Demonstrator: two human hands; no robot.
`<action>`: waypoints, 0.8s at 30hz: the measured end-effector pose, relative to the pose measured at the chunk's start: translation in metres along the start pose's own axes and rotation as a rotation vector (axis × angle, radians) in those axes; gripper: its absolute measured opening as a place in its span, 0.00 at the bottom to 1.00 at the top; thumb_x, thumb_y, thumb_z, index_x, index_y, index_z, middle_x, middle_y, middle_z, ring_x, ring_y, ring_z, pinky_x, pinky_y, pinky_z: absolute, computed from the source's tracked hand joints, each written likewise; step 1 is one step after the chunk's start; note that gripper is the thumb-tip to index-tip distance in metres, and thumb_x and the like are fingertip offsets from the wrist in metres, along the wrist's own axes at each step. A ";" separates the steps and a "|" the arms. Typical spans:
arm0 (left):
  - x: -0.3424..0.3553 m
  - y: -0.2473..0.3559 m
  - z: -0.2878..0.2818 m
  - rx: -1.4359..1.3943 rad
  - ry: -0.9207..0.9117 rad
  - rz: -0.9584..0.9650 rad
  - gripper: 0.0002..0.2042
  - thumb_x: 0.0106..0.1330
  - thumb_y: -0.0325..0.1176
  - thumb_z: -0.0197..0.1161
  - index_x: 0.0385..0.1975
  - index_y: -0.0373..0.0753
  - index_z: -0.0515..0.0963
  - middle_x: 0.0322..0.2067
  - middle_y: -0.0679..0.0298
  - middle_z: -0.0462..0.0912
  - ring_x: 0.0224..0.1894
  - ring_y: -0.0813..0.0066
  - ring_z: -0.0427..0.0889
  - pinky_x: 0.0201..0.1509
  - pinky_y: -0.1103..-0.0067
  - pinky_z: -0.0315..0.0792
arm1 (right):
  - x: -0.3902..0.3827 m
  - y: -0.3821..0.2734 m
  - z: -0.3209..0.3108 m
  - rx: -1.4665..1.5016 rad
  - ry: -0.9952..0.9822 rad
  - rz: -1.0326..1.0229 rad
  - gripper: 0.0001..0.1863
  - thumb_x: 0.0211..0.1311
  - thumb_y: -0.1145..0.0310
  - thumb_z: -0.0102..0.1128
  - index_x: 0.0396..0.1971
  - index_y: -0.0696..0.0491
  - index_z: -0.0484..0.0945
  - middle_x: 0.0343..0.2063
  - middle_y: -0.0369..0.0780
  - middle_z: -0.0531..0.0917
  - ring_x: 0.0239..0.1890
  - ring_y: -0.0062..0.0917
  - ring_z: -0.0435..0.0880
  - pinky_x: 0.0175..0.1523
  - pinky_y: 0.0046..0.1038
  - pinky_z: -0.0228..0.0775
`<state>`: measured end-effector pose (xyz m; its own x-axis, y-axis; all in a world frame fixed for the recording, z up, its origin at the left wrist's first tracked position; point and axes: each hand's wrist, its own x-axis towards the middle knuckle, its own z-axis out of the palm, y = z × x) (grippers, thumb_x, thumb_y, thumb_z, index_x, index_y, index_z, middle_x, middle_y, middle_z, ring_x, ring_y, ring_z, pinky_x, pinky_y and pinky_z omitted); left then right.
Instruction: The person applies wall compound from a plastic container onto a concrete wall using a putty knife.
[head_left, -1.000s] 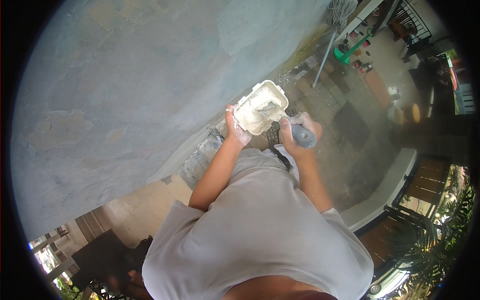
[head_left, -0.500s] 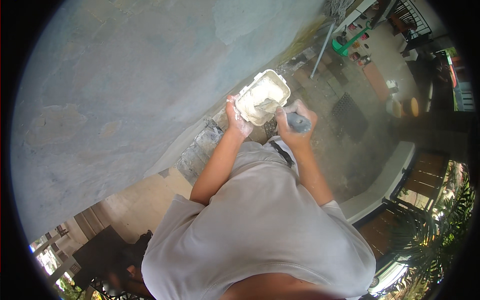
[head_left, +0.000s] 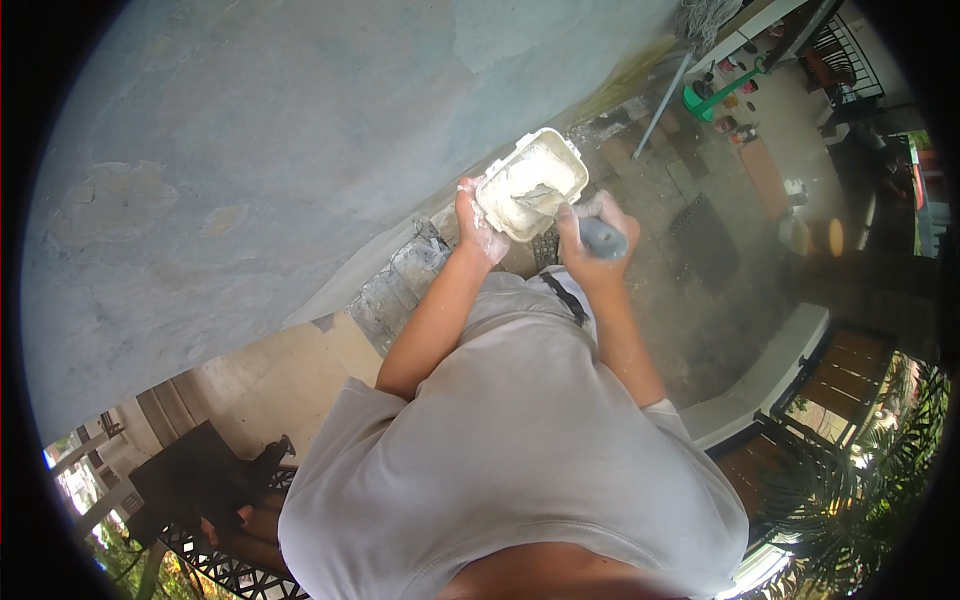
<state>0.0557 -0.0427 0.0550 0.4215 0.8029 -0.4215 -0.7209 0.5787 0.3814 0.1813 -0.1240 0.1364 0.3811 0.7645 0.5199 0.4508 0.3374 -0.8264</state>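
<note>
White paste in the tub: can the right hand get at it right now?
Likely yes: the right hand grips a grey-handled tool whose blade is at the paste, and the left hand holds the tub with its top open.

The fingers of the left hand (head_left: 480,225) are mostly hidden behind the white tub (head_left: 578,175). Inside the tub, pale paste (head_left: 530,178) partly covers the blade of the grey-handled tool (head_left: 603,238), so its full outline cannot be told. Just right of the tub, the right hand (head_left: 602,212) hides part of the handle. Well above and right of the tub, the mop (head_left: 708,22) is cut by the upper edge; small objects (head_left: 742,130) beyond are too tiny to identify. Far below and left of the tub, a dark form (head_left: 190,465) is too murky to name.
</note>
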 end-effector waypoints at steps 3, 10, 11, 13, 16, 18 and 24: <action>-0.003 -0.006 -0.006 -0.069 0.029 -0.019 0.35 0.74 0.59 0.28 0.61 0.36 0.69 0.58 0.54 0.76 0.60 0.55 0.75 0.67 0.61 0.67 | -0.008 0.005 -0.006 -0.037 0.118 -0.099 0.12 0.55 0.74 0.69 0.17 0.55 0.73 0.14 0.36 0.73 0.15 0.17 0.70 0.23 0.22 0.61; 0.004 -0.009 -0.016 -0.068 -0.059 0.025 0.34 0.74 0.58 0.27 0.61 0.36 0.68 0.58 0.53 0.75 0.60 0.55 0.75 0.67 0.61 0.67 | 0.000 0.004 0.004 -0.033 0.031 -0.098 0.13 0.54 0.75 0.68 0.17 0.56 0.71 0.14 0.36 0.73 0.15 0.16 0.69 0.22 0.22 0.60; 0.002 -0.008 -0.015 -0.069 -0.063 0.017 0.34 0.74 0.58 0.27 0.62 0.36 0.68 0.58 0.53 0.75 0.60 0.55 0.75 0.67 0.61 0.67 | 0.000 0.004 0.005 0.010 -0.042 -0.029 0.14 0.56 0.74 0.67 0.17 0.56 0.72 0.15 0.35 0.72 0.16 0.15 0.67 0.23 0.22 0.57; 0.005 -0.006 -0.006 -0.073 -0.081 0.009 0.34 0.74 0.58 0.27 0.62 0.36 0.67 0.59 0.53 0.75 0.61 0.55 0.75 0.67 0.61 0.67 | 0.005 0.003 0.004 0.005 -0.008 -0.054 0.14 0.56 0.74 0.68 0.17 0.56 0.71 0.15 0.34 0.71 0.17 0.14 0.65 0.23 0.22 0.56; 0.000 -0.009 -0.009 -0.081 -0.124 0.010 0.35 0.74 0.58 0.27 0.63 0.35 0.67 0.59 0.52 0.75 0.61 0.55 0.74 0.67 0.61 0.67 | 0.007 0.001 0.005 -0.016 -0.053 -0.040 0.14 0.56 0.74 0.67 0.16 0.56 0.70 0.14 0.33 0.70 0.17 0.13 0.65 0.23 0.21 0.56; 0.002 -0.008 -0.010 -0.066 -0.064 0.003 0.35 0.73 0.57 0.27 0.63 0.35 0.67 0.59 0.53 0.75 0.61 0.55 0.74 0.67 0.61 0.67 | 0.002 -0.001 0.003 -0.033 -0.002 -0.097 0.14 0.55 0.74 0.67 0.16 0.56 0.71 0.14 0.34 0.71 0.17 0.14 0.66 0.23 0.21 0.57; -0.004 -0.006 -0.004 -0.077 -0.064 0.020 0.33 0.72 0.55 0.29 0.62 0.35 0.68 0.59 0.53 0.75 0.61 0.55 0.74 0.67 0.61 0.67 | -0.004 0.003 0.000 -0.052 0.109 -0.185 0.13 0.55 0.74 0.68 0.17 0.56 0.72 0.14 0.35 0.74 0.15 0.18 0.70 0.23 0.22 0.60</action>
<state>0.0560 -0.0505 0.0509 0.4392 0.8230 -0.3601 -0.7687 0.5518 0.3236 0.1811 -0.1262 0.1317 0.3715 0.6274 0.6844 0.5613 0.4354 -0.7038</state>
